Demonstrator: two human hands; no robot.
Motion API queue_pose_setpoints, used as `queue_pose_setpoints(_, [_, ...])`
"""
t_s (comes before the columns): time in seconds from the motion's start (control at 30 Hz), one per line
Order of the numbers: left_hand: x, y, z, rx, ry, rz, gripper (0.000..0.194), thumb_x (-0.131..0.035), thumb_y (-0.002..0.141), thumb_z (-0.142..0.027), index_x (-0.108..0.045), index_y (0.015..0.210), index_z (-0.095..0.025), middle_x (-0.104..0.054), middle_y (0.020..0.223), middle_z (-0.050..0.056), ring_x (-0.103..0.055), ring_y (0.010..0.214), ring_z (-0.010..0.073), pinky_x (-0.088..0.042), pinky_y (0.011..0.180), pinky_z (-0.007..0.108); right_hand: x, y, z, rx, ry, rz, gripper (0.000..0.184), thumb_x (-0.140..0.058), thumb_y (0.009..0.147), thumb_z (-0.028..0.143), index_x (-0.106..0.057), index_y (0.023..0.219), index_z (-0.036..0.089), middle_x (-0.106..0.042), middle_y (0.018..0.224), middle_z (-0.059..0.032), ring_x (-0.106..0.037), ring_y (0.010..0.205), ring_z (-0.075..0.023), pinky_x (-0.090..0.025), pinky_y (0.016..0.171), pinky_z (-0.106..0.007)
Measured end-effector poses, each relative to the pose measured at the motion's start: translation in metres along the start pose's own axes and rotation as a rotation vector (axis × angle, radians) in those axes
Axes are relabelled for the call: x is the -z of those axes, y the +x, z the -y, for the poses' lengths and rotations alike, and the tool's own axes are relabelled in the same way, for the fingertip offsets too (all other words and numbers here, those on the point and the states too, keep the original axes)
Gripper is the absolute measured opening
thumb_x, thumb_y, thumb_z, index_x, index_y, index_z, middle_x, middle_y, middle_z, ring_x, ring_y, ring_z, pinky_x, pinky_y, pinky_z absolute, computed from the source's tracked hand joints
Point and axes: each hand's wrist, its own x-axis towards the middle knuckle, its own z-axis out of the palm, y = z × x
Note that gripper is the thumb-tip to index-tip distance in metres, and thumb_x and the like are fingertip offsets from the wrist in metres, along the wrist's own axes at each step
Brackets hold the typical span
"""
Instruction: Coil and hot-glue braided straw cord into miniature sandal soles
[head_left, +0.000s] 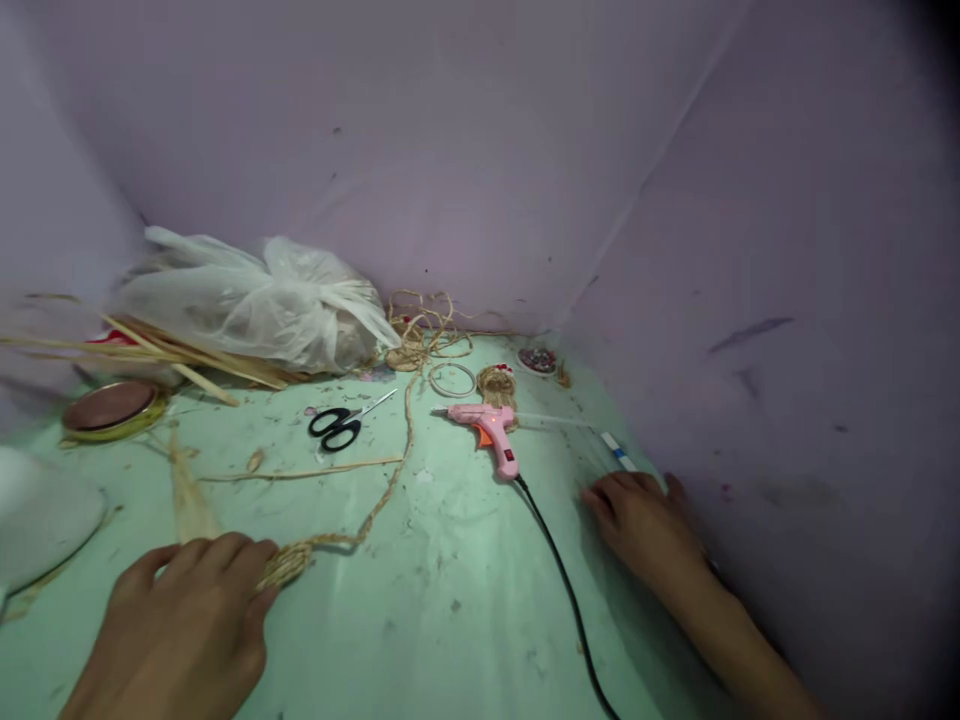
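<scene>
My left hand (199, 615) is closed on a small coil of braided straw cord (287, 566) at the lower left. A long tail of the braid (394, 480) runs from that coil up the table to a loose tangle of cord (431, 335). My right hand (645, 515) is low over the table by the right wall, fingers bent and somewhat apart. Just beyond its fingertips lies a white stick with a blue band (618, 450); whether they touch is unclear. A pink glue gun (487, 425) lies between the hands, with a clear glue stick (559, 420) in its back.
Black-handled scissors (341, 427) lie left of the braid. Behind are a ring (452, 380), a woven straw piece (495, 382) and a dish of small beads (537, 360). A white plastic bag (262, 305), straw strips (187, 355) and a round tin (112, 410) stand left. The gun's black cable (562, 580) runs forward.
</scene>
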Motion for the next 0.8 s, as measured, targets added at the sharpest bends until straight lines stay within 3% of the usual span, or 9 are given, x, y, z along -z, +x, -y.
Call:
queue_pose_setpoints(0.1, [0.012,0.002,-0.005,-0.006,-0.051,0.101,0.024,-0.044,0.081,-0.023,-0.067,0.088,-0.023,-0.068,0.085,0.006,-0.061,0.084,0.03,-0.037,0.081,0.05,-0.002,-0.013,-0.009,0.023,0.083,-0.065,0.03,-0.045,0.085,0.03,-0.067,0.068,0.018,-0.071,0.078,-0.011,-0.062,0.084,-0.0372,-0.033,0.085,-0.069])
queue_pose_setpoints(0.2, [0.026,0.002,-0.015,-0.039,-0.085,0.089,0.023,-0.044,0.081,-0.018,-0.066,0.088,-0.02,-0.066,0.085,0.007,-0.059,0.084,0.0288,-0.037,0.081,0.049,0.005,-0.012,0.002,0.066,0.198,-0.156,0.035,-0.039,0.085,0.034,-0.066,0.069,0.019,-0.071,0.078,-0.0121,-0.062,0.081,-0.0376,-0.035,0.082,-0.07])
queue_pose_setpoints(0.3, [0.032,0.0,-0.028,-0.103,-0.142,0.028,0.025,-0.041,0.082,-0.012,-0.065,0.088,-0.017,-0.063,0.086,0.008,-0.055,0.084,0.0261,-0.037,0.082,0.047,0.024,-0.003,0.047,0.208,0.428,-0.219,0.031,-0.04,0.088,0.039,-0.066,0.087,0.022,-0.07,0.092,-0.0079,-0.063,0.088,-0.0258,-0.05,0.08,-0.044])
queue_pose_setpoints(0.37, [0.03,-0.004,-0.034,-0.149,-0.194,-0.004,0.025,-0.041,0.081,-0.01,-0.063,0.088,-0.017,-0.061,0.085,0.008,-0.052,0.082,0.0244,-0.037,0.082,0.046,0.04,0.0,0.09,0.38,0.8,-0.232,0.02,-0.046,0.09,0.028,-0.064,0.096,0.022,-0.069,0.097,-0.0071,-0.063,0.091,-0.0198,-0.051,0.081,-0.035])
queue_pose_setpoints(0.47, [0.02,-0.009,-0.04,-0.163,-0.241,-0.049,0.024,-0.041,0.079,-0.008,-0.062,0.087,-0.017,-0.059,0.081,0.007,-0.051,0.079,0.0239,-0.037,0.079,0.046,0.05,0.0,0.149,0.634,0.931,-0.117,0.025,-0.042,0.089,0.014,-0.062,0.104,0.02,-0.068,0.103,-0.0088,-0.062,0.097,-0.0195,-0.046,0.091,-0.041])
queue_pose_setpoints(0.57, [0.008,-0.013,-0.044,-0.168,-0.264,-0.107,0.025,-0.04,0.076,-0.005,-0.061,0.085,-0.018,-0.057,0.077,0.007,-0.05,0.075,0.0243,-0.038,0.073,0.046,0.042,-0.005,0.182,0.718,0.859,-0.007,0.03,-0.041,0.086,0.009,-0.062,0.106,0.018,-0.069,0.102,-0.0085,-0.061,0.099,-0.0213,-0.03,0.104,-0.053])
queue_pose_setpoints(0.63, [0.002,-0.015,-0.045,-0.176,-0.291,-0.126,0.026,-0.039,0.077,-0.005,-0.06,0.086,-0.017,-0.058,0.077,0.008,-0.05,0.075,0.0246,-0.039,0.071,0.045,0.032,-0.008,0.186,0.722,0.819,0.006,0.03,-0.043,0.085,0.008,-0.062,0.105,0.019,-0.068,0.102,-0.0075,-0.059,0.101,-0.0214,-0.024,0.106,-0.055])
queue_pose_setpoints(0.7, [0.001,-0.014,-0.045,-0.182,-0.35,-0.157,0.025,-0.038,0.081,-0.006,-0.058,0.091,-0.018,-0.059,0.083,0.008,-0.051,0.078,0.0247,-0.04,0.072,0.044,0.025,-0.007,0.178,0.691,0.805,-0.076,0.029,-0.044,0.086,0.01,-0.061,0.107,0.02,-0.066,0.107,-0.0088,-0.057,0.106,-0.0224,-0.021,0.106,-0.055])
queue_pose_setpoints(0.8, [0.003,-0.011,-0.041,-0.172,-0.47,-0.229,0.023,-0.04,0.085,-0.011,-0.053,0.102,-0.019,-0.058,0.096,0.008,-0.052,0.089,0.0235,-0.042,0.078,0.041,0.025,0.008,0.149,0.477,0.805,-0.292,0.025,-0.045,0.088,0.02,-0.06,0.109,0.019,-0.063,0.111,-0.0127,-0.056,0.106,-0.0248,-0.033,0.101,-0.049])
